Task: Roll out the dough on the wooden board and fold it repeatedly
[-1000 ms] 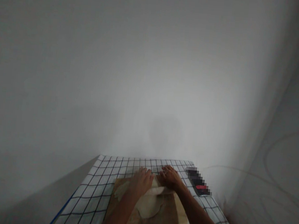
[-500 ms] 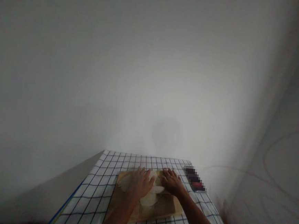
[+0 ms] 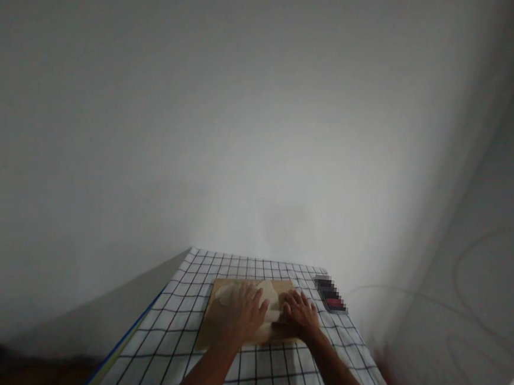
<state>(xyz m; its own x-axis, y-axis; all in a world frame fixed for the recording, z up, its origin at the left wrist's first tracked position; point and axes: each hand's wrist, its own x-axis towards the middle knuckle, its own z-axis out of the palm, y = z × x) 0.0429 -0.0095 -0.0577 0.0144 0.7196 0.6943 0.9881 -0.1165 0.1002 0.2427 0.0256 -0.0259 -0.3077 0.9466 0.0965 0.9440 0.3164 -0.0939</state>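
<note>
Pale flattened dough [image 3: 268, 293] lies on a wooden board [image 3: 216, 326]. Across it, between my hands, shows a short stretch of a light rolling pin [image 3: 273, 316]; its ends are hidden under the palms. My left hand [image 3: 247, 313] lies flat over the left part of the pin and dough, fingers extended and slightly blurred. On the right end of the pin rests my right hand [image 3: 299, 313], palm down, its fingers spread and a little bent. Neither hand is wrapped round the pin.
A white checked cloth [image 3: 170, 328] covers the table under the board. At the right edge lies a dark, pixelated flat object [image 3: 331, 294] with a red patch. A pale wall [image 3: 260, 157] rises behind the table, and another wall stands at the right.
Both hands and the rolling pin have come nearer the front edge of the board, covering the dough there. More dough shows behind the pin. The view has shifted slightly.
</note>
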